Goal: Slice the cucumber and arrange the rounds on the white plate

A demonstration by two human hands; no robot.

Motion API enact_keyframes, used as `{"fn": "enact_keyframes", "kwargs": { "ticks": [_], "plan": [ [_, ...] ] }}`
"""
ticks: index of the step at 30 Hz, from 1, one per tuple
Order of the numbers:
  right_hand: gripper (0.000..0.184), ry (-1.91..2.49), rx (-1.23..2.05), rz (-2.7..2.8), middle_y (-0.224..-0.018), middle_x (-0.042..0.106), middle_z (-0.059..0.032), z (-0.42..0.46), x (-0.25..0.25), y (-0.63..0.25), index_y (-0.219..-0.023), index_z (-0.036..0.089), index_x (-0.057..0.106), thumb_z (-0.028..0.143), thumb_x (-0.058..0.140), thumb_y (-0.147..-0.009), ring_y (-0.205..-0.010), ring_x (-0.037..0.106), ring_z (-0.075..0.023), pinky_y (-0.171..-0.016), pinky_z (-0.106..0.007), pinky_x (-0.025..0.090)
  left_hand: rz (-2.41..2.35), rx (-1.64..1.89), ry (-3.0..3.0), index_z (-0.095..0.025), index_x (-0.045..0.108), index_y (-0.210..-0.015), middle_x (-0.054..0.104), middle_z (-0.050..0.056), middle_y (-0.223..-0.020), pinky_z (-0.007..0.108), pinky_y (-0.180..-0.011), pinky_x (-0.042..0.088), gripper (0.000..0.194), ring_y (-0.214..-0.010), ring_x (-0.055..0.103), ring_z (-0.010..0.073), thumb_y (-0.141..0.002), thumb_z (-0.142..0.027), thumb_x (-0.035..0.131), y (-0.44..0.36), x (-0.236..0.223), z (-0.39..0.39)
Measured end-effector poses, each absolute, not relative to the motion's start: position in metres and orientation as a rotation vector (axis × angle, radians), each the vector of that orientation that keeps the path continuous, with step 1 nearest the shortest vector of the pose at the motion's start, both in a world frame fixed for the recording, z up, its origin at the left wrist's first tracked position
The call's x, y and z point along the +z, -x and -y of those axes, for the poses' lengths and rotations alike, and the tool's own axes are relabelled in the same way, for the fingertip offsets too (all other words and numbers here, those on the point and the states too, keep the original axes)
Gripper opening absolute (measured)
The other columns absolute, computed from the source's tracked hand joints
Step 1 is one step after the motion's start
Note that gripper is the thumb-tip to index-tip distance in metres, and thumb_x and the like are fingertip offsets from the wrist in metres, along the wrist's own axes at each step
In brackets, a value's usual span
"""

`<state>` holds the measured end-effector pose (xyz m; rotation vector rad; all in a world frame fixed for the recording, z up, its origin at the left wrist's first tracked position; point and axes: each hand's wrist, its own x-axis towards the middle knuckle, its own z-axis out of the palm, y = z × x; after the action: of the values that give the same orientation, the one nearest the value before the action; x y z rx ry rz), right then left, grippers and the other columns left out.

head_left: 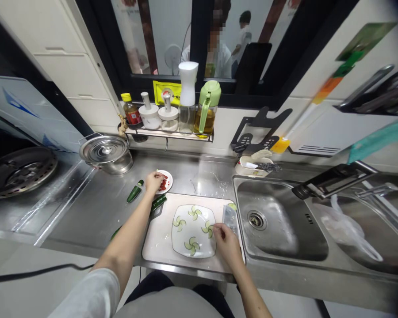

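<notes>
On the white cutting board rests a square white plate with several pinwheels of thin cucumber slices. My right hand is at the plate's right edge, its fingertips curled together beside one pinwheel; what they hold, if anything, is hidden. Over a small white plate of chopped red pieces, my left hand has its fingers pinched, and I cannot make out what is between them. Cucumber pieces lie left of that hand. Another dark green piece lies by the board's upper left edge.
A steel sink with a faucet adjoins the board's right side. A lidded pot stands at the back left near the stove. Condiments, including an oil bottle, fill the wall rack. A translucent container lies on the board's right.
</notes>
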<state>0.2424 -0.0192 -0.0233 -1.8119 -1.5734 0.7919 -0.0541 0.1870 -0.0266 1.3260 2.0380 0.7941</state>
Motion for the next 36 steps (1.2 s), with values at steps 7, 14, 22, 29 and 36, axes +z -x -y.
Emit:
{"fn": "enact_keyframes", "kwargs": {
  "ticks": [7,14,22,29,36],
  "plan": [
    [0.026,1.660,0.695,1.713,-0.080,0.066,-0.0055,-0.015,0.012,-0.219,-0.084,0.019,0.065,0.034,0.044,-0.088,-0.077,0.058,-0.0188,-0.073,-0.029,0.043,-1.354,1.055,-1.165,-0.015,0.067,-0.080,0.072,0.006,-0.081,0.026,-0.073,0.049,0.030,-0.077,0.065,0.0157,-0.064,-0.040,0.073,0.014,-0.013,-0.113],
    [0.020,1.474,0.554,1.982,-0.087,0.063,-0.0056,-0.032,0.031,-0.198,-0.093,0.020,0.066,0.029,0.048,-0.093,-0.088,0.054,-0.0195,-0.081,-0.030,0.041,-1.135,0.865,-1.149,-0.015,0.067,-0.084,0.069,0.004,-0.074,0.026,-0.067,0.048,0.038,-0.070,0.062,0.0145,-0.061,-0.042,0.079,-0.003,0.009,-0.064],
    [0.015,1.405,0.592,2.155,-0.098,0.058,-0.0054,-0.016,0.024,-0.189,-0.098,0.022,0.067,0.024,0.054,-0.092,-0.093,0.051,-0.0180,-0.080,-0.027,0.041,-1.006,0.699,-1.190,-0.017,0.062,-0.092,0.064,-0.002,-0.066,0.022,-0.059,0.044,0.040,-0.061,0.058,0.0103,-0.064,-0.038,0.079,0.000,0.009,-0.048],
    [0.010,1.432,0.649,2.174,-0.098,0.057,-0.0040,-0.009,0.020,-0.192,-0.093,0.022,0.065,0.023,0.055,-0.090,-0.092,0.050,-0.0175,-0.077,-0.027,0.040,-0.986,0.659,-1.209,-0.017,0.060,-0.095,0.064,-0.003,-0.067,0.023,-0.064,0.044,0.041,-0.063,0.058,0.0102,-0.065,-0.038,0.078,-0.002,0.002,-0.043],
    [0.011,1.456,0.669,2.141,-0.095,0.058,-0.0040,-0.009,0.013,-0.193,-0.091,0.021,0.065,0.022,0.054,-0.091,-0.092,0.050,-0.0179,-0.080,-0.028,0.040,-0.998,0.717,-1.179,-0.016,0.062,-0.095,0.063,-0.002,-0.067,0.020,-0.058,0.039,0.039,-0.059,0.054,0.0083,-0.066,-0.037,0.077,-0.006,-0.007,-0.042]
  ]
}}
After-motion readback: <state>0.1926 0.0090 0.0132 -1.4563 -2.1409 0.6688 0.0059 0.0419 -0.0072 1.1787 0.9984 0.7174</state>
